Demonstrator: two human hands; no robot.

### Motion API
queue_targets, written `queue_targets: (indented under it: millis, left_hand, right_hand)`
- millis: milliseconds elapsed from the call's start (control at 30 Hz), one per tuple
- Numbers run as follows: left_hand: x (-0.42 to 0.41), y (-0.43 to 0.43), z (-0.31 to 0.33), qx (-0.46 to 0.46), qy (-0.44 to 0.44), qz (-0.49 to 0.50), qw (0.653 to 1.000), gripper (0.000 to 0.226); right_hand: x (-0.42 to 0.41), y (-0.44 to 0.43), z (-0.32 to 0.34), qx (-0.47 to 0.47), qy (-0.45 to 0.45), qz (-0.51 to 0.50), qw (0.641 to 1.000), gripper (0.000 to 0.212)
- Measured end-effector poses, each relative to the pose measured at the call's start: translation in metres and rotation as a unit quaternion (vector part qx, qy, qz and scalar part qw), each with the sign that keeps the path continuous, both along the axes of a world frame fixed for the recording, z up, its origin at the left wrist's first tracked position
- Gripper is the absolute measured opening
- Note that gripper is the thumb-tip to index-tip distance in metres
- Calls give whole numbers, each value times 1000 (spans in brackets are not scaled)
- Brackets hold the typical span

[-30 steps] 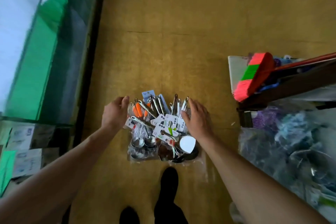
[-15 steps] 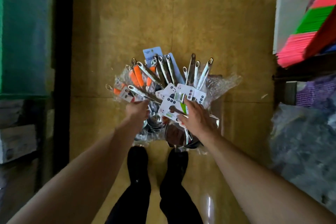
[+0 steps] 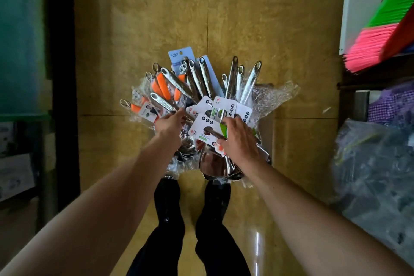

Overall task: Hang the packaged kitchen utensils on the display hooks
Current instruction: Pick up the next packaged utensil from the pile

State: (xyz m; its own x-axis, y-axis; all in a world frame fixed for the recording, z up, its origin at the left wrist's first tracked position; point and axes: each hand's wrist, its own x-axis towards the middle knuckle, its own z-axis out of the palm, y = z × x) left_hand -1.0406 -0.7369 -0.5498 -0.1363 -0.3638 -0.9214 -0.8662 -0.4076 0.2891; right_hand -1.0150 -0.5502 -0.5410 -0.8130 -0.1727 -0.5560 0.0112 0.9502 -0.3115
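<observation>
**Two hands now grip the utensils [image 3: 197, 80]**

Your left hand [image 3: 170, 124] curls round a steel handle [image 3: 162, 102] left of centre. Your right hand [image 3: 240, 141] pinches a white card [image 3: 199, 132] just beside it. A second ago both hands lay at the sides of the heap on the floor [image 3: 246, 18]. Now they hold inside it, and it fills mid-frame, likely lifted with its wrap [image 3: 275, 96]. No hooks show, so hanging has not begun.
</observation>
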Motion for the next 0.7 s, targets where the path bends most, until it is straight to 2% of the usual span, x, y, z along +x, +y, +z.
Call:
queue_targets:
  millis: [167, 267, 333, 433, 567, 633, 700]
  left_hand:
    - [-10, -2, 44, 24, 79, -38, 996, 39]
    - [-30, -2, 84, 15, 118, -97, 988, 42]
    - [-50, 1, 116, 9, 140, -137, 981, 38]
    - [-84, 12, 166, -4, 178, -209, 962, 32]
    - [-127, 37, 237, -26, 225, -320, 920, 15]
    - [-144, 51, 268, -41, 235, -358, 903, 15]
    - [-157, 66, 293, -46, 245, -383, 890, 18]
  right_hand:
    - [-11, 5, 28, -58, -35, -20, 997, 46]
    - [-15, 7, 57, -125, -76, -88, 985, 44]
    - [-19, 7, 80, -182, -127, -156, 962, 42]
    - [-28, 7, 117, -262, -136, -224, 929, 31]
    - [-41, 10, 179, -377, -161, -313, 857, 32]
    - [-47, 12, 209, -420, -164, -339, 826, 23]
    - [-52, 14, 231, -448, -159, -357, 804, 25]
